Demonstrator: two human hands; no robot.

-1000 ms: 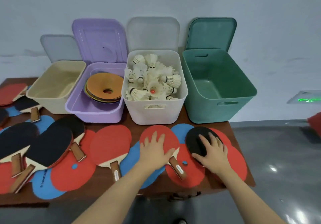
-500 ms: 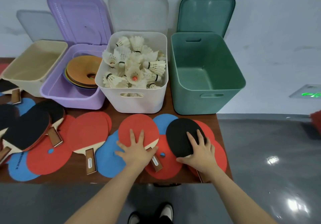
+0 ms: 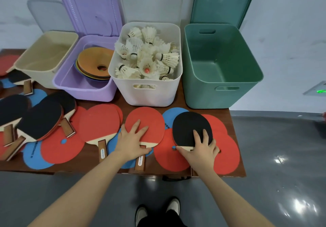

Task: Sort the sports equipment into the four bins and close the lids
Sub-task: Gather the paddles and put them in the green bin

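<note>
Four open bins line the table's (image 3: pixel 176 101) far edge; the green bin (image 3: pixel 222 64) (empty) sits rightmost. Near the front edge, the left hand (image 3: pixel 131 143) lies flat, fingers spread, on a red paddle (image 3: pixel 146 121). The right hand (image 3: pixel 201 150) rests on a black paddle (image 3: pixel 190 128), fingers slightly curved, thumb at its base.

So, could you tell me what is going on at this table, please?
A person is sorting sports gear. The left hand rests on a red paddle, the right hand on a black paddle. The white bin holds shuttlecocks, the purple bin flat discs; the green bin and beige bin look empty. All lids are open.
</note>
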